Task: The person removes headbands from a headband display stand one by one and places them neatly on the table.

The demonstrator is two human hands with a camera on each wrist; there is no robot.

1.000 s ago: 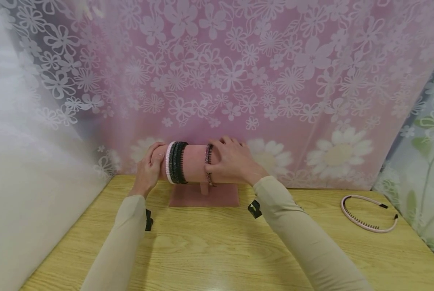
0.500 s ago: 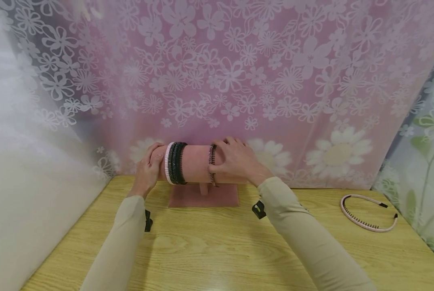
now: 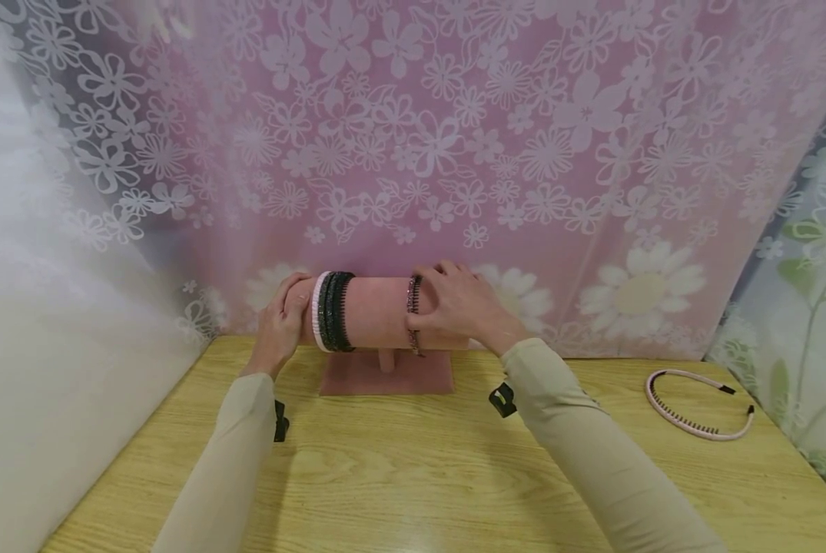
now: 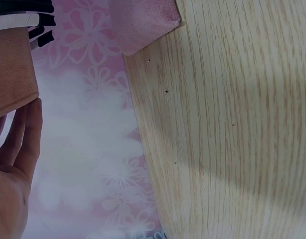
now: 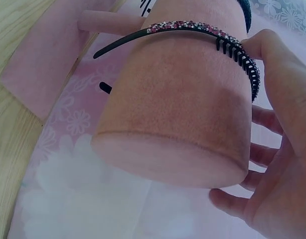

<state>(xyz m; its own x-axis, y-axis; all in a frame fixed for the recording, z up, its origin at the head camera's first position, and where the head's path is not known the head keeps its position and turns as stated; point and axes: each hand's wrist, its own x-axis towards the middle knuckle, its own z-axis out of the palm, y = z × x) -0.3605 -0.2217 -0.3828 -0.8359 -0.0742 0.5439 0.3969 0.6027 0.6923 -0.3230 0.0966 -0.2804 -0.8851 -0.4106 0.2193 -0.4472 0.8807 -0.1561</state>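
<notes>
A pink plush headband display stand [image 3: 379, 313] has a horizontal roll on a short post above a flat base [image 3: 357, 380]. My left hand [image 3: 277, 324] holds the roll's left end, thumb on the near side; fingers [image 4: 33, 134] reach along its edge in the left wrist view. My right hand [image 3: 462, 307] pinches a rhinestone-studded black toothed headband [image 5: 188, 25] that sits around the roll right of centre. Its two black tips hang beneath. At the left end sit a white headband [image 3: 319, 313] and glittery black headbands [image 3: 335, 313], side by side.
A pale pink toothed headband [image 3: 671, 415] lies at the right of the wood-grain table [image 3: 385, 476]. Behind the table hangs a pink floral curtain [image 3: 399, 153], close to the stand. A pale sheet [image 3: 60, 346] borders the left side.
My right hand has slid the rhinestone headband rightward along the roll, widening the gap from the black ones. The left hand keeps its hold at the left end.
</notes>
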